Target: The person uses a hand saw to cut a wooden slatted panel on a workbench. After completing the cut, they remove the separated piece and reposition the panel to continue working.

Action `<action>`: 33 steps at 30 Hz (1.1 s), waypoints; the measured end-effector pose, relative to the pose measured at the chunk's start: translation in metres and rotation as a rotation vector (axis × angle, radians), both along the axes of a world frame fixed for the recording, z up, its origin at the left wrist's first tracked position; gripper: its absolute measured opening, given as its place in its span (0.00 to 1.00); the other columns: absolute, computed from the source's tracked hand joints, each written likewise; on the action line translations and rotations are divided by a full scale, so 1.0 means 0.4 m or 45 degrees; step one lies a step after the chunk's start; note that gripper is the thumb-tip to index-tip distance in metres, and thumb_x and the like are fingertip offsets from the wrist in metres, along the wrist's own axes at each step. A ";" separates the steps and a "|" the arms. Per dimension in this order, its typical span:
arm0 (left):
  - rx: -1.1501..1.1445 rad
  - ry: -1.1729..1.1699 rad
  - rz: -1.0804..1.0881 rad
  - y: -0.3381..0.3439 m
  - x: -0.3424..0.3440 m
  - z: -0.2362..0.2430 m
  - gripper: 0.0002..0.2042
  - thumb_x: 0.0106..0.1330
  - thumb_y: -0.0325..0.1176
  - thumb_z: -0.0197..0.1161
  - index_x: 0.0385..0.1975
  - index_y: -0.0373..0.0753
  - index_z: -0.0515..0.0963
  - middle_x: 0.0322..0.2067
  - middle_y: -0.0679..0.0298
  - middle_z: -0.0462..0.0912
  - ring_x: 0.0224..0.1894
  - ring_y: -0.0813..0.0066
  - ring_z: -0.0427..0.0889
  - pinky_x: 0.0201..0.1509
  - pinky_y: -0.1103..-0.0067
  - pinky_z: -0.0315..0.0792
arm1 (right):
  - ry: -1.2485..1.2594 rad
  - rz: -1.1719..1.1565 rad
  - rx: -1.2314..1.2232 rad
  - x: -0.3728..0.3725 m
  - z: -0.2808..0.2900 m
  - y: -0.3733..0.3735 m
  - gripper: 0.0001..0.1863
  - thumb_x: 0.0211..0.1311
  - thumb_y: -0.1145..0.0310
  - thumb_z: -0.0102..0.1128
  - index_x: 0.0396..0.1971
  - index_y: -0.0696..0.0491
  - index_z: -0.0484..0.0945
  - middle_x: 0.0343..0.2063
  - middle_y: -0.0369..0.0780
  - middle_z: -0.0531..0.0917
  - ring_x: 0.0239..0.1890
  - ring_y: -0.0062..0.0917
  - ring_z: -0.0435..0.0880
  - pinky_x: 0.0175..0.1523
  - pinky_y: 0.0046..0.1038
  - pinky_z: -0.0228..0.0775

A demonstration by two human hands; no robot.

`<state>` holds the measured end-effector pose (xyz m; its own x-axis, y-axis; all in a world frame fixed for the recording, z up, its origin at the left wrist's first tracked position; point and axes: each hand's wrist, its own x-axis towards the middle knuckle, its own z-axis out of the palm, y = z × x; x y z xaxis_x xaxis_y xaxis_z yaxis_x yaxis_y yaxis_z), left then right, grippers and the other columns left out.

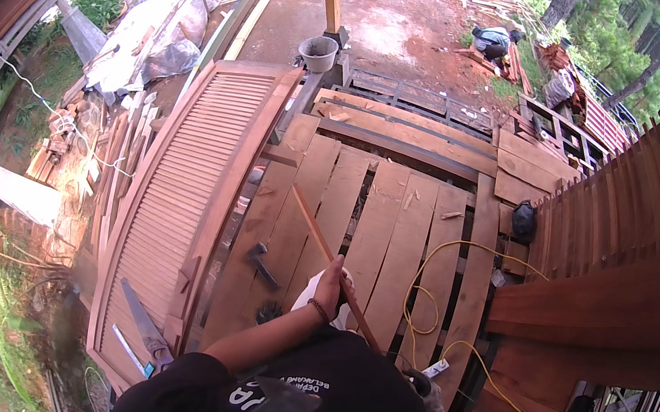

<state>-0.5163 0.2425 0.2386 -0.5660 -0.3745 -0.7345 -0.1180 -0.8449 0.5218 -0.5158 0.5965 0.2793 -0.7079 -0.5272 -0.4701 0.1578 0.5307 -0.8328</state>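
My left hand is closed around a long, thin wooden strip. The strip slants across my front, its far end over the floor planks and its near end beside my dark shirt. Low on the right, my right hand appears in a greyish glove, close to a white power strip; its fingers are too small and partly hidden to read. To my left lies a large louvered wooden panel, with a handsaw and a metal square on its near end. A dark hammer rests on the planks.
A yellow cord loops over the plank floor, which has gaps between boards. Dark wooden panels stand at right. A bucket sits by a post beyond the panel. A black bag lies near the right edge.
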 end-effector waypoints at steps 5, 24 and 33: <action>-0.209 -0.008 0.020 -0.100 -0.169 -0.084 0.24 0.64 0.61 0.61 0.32 0.44 0.68 0.20 0.66 0.71 0.21 0.70 0.76 0.28 0.71 0.74 | 0.017 0.090 0.129 -0.164 -0.180 -0.023 0.15 0.67 0.63 0.58 0.49 0.53 0.81 0.45 0.41 0.87 0.49 0.29 0.85 0.55 0.28 0.74; -0.386 0.042 0.191 -0.851 -0.627 0.081 0.21 0.68 0.35 0.64 0.56 0.37 0.67 0.43 0.62 0.80 0.43 0.75 0.79 0.44 0.76 0.75 | -0.050 0.962 0.070 -1.118 -0.081 -0.965 0.19 0.55 0.64 0.68 0.45 0.57 0.81 0.36 0.42 0.88 0.40 0.28 0.86 0.47 0.31 0.76; -0.807 -0.591 0.086 -0.896 -0.520 -0.225 0.24 0.65 0.41 0.64 0.56 0.34 0.75 0.46 0.53 0.85 0.46 0.66 0.85 0.51 0.74 0.77 | 0.811 1.083 0.105 -1.404 -0.056 -1.488 0.19 0.52 0.58 0.72 0.37 0.57 0.84 0.29 0.47 0.86 0.34 0.33 0.87 0.43 0.31 0.76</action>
